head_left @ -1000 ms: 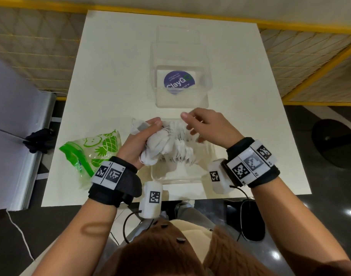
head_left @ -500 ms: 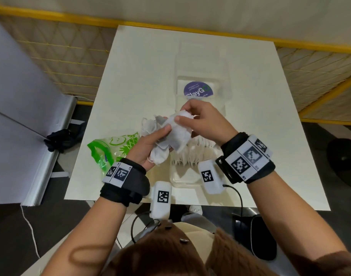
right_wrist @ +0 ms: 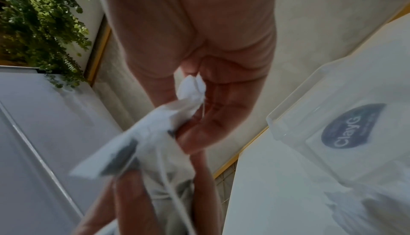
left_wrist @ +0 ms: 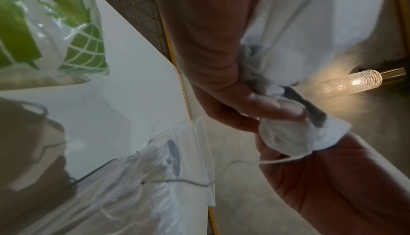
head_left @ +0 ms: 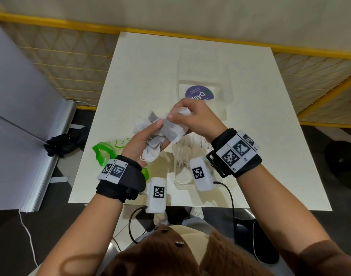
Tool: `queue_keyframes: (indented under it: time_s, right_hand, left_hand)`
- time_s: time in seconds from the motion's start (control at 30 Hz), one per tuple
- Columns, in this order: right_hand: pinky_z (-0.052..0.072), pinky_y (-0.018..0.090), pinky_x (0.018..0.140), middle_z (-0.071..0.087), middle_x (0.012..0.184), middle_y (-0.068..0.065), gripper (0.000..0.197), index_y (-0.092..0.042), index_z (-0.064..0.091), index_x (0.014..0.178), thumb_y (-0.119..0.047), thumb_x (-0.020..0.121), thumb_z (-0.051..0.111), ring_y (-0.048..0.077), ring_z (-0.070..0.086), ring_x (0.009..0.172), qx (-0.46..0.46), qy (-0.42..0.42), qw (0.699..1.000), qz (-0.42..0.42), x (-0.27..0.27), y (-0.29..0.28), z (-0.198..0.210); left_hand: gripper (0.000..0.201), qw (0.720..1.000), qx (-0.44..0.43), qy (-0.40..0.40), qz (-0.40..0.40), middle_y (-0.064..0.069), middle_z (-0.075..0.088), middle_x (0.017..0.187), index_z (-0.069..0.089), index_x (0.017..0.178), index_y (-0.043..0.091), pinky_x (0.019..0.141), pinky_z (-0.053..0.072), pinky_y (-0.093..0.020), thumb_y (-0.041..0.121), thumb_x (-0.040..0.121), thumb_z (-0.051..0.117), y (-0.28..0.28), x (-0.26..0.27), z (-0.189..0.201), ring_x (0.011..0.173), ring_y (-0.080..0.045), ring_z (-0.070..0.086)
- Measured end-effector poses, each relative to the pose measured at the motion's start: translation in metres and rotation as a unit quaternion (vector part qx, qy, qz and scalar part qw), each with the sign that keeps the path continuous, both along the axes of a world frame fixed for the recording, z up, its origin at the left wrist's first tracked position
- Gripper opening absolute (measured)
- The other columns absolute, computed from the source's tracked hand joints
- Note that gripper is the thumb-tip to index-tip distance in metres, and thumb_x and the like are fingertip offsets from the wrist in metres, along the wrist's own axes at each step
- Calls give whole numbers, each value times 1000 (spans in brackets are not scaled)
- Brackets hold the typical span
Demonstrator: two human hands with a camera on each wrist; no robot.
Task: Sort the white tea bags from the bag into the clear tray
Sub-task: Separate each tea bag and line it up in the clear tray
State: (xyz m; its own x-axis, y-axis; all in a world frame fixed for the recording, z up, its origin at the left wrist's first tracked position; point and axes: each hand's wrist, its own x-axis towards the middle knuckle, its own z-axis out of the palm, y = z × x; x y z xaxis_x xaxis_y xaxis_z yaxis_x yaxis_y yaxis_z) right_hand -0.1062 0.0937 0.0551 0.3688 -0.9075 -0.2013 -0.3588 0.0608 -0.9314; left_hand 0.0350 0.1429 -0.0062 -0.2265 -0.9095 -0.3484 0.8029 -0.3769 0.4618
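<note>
Above the white tabletop (head_left: 142,76), both hands raised and meeting over the near edge. Left hand (head_left: 142,140), palm up, grip closed around a bunch of white tea bags (head_left: 152,154), strings dangling from it toward the wrist. Right hand (head_left: 196,118), grip narrow, thumb and fingers pinching one tea bag (head_left: 173,131) at its top corner, that bag touching the bunch in the left palm. Below the hands, clear tray (head_left: 182,180) near the front edge of the tabletop, with a row of tea bags already standing upright inside. Beyond the hands, a second clear container (head_left: 202,62), with a round purple sticker (head_left: 199,93) partly hidden behind the right knuckles. Left of the tray, green-and-clear plastic bag (head_left: 103,152) with a pineapple print, lying flat, partly covered by the left wrist. Black wristbands with square printed markers on both wrists, white camera boxes hanging beneath them. From the left wrist view, strings trailing over the tray rim. From the right wrist view, pinched bag blurred, its dark filling showing through the paper.
</note>
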Motion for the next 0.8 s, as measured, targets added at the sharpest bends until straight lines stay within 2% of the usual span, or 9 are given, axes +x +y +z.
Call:
queue_keyframes:
  time_s: [0.07,0.1,0.17,0.23,0.3,0.37,0.5,0.63,0.8]
  right_hand:
    - [49,29,55,55,73,0,18,-18,53,72,-13,84,66,18,57,68,1,-9,999,-39,0,-2,-2]
    - [48,29,55,53,72,1,20,-18,50,71,-12,85,64,18,54,66,8,-21,998,-55,0,-2,-3]
    - [45,29,55,49,70,1,23,-17,46,72,-9,86,62,19,49,64,27,-50,995,-77,-2,-2,-3]
    - [47,29,54,48,74,2,22,-18,44,78,-6,87,60,20,50,64,52,-81,993,-74,-3,-1,-1]
    - [53,31,55,49,85,4,22,-19,46,91,-1,87,58,19,55,65,78,-100,991,-50,-4,0,0]
    - [55,30,58,47,92,7,30,-21,47,105,1,87,56,18,56,69,78,-93,992,-29,-3,1,1]
    - [54,27,59,48,97,0,27,-17,52,110,-3,88,58,18,57,77,54,-80,995,-34,-2,2,1]
    - [59,32,67,55,98,6,20,-14,57,106,-7,88,61,19,61,81,66,-92,993,-30,-8,-3,4]
    - [56,24,59,53,78,5,14,-12,63,92,-1,84,64,17,57,74,34,-96,995,-19,-24,-9,16]
  left_hand:
    - [75,1000,1,18,-2,-9,63,117,52,122,7,86,50,-18,15,57,88,-2,2,-2,104,-14,63]
    - [80,1000,8,14,2,-10,62,117,54,120,9,77,52,-17,16,50,91,-3,3,-3,98,-14,64]
    - [64,999,28,-2,27,-9,67,99,65,100,10,53,52,-16,12,42,93,-4,5,-7,72,-13,66]
    - [35,998,39,-25,46,-8,68,81,67,84,11,41,47,-15,4,54,84,-4,5,-5,52,-11,62]
    - [32,997,37,-47,39,-9,64,92,60,98,11,40,45,-14,5,71,75,-4,3,-2,57,-13,59]
    - [56,998,32,-55,22,-13,59,105,55,115,9,40,45,-16,15,66,82,-6,3,-1,65,-17,57]
    - [22,993,-1,-114,-1,-11,69,83,64,100,7,36,42,-15,11,78,67,-6,3,7,48,-17,60]
    - [25,993,22,-115,16,-11,71,89,60,108,6,35,40,-14,7,84,55,-8,4,9,50,-16,63]
    - [21,993,23,-113,14,-10,71,87,68,99,7,34,41,-15,7,82,55,-7,5,8,45,-21,61]
